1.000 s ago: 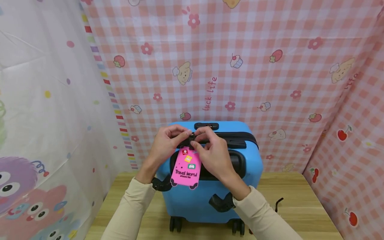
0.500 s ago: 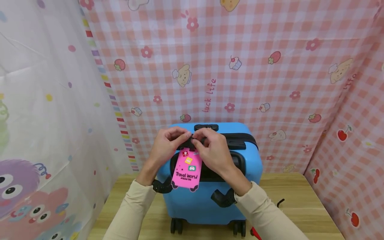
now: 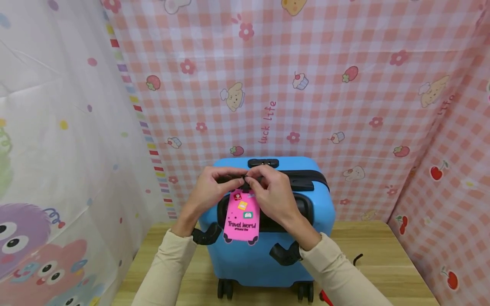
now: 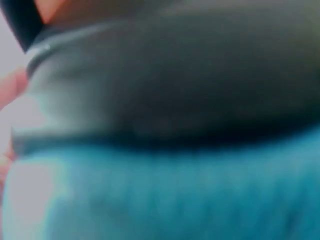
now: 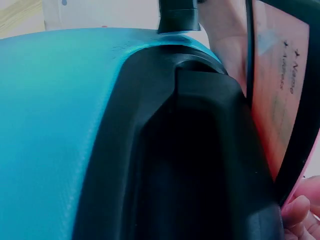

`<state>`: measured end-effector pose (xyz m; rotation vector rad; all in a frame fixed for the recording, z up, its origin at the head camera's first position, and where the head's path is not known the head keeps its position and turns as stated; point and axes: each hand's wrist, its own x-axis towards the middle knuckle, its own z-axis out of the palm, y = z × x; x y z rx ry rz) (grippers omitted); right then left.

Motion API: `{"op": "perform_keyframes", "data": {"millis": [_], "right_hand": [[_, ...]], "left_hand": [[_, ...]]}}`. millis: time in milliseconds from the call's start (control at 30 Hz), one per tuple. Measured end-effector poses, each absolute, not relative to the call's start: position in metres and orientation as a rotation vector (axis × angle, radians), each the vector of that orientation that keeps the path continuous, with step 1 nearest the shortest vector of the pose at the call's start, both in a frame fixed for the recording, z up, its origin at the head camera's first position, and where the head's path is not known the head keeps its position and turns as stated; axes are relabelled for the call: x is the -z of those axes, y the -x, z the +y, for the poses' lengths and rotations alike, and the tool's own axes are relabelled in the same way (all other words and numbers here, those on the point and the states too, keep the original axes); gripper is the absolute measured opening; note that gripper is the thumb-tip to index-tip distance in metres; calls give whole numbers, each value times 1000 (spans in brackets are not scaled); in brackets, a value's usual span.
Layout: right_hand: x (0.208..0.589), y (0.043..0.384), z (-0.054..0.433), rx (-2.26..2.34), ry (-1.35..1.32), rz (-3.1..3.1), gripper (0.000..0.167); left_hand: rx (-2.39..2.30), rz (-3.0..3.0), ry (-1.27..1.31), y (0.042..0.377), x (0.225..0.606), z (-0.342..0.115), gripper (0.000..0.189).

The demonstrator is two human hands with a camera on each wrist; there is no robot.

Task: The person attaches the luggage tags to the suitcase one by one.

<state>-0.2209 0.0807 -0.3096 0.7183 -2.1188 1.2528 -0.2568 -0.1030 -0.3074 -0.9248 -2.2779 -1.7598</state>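
Observation:
A pink luggage tag [image 3: 243, 229] printed "Travel World" hangs in front of the blue suitcase [image 3: 256, 263]. Its short black strap [image 3: 246, 187] lies between both hands at the suitcase's black top handle [image 3: 302, 183]. My left hand [image 3: 208, 191] pinches the strap from the left with thumb and forefinger. From the other side, my right hand [image 3: 273, 195] pinches it too, fingertips close to the left ones. The fingers hide much of the strap's end. In the right wrist view, the tag's back shows a name and address card [image 5: 280, 85]. The left wrist view is blurred.
The suitcase stands upright on a wood-grain table [image 3: 367, 246], on black wheels [image 3: 225, 289]. A combination lock [image 3: 263, 163] sits on its top. Something red [image 3: 325, 297] and a thin black piece [image 3: 357, 258] lie partly behind the right sleeve. Patterned curtains [image 3: 325, 106] surround the table.
The tag has shifted slightly right and hangs straighter. The left fingers have moved a little right, nearer the right fingertips. Both hands stay at the strap.

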Motion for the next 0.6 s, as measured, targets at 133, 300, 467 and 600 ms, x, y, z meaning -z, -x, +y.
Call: {"op": "perform_keyframes", "data": {"millis": [133,300,467,600], "right_hand": [[311,221,80,-1236,-743,-2104,4],[311,220,78,-1199,-793,-2113,4],[310,220,76,-1201,-832,-2110,4],[311,221,76,-1200,-867,-2098,4]], "left_hand": [[1720,-2315,912,257,306,-104,24],[1723,-2308,908,256,307,-104,22],[1740,-2277,892,254,308,-104,21],[1751,-2265,885,254,309,-105,19]]}}
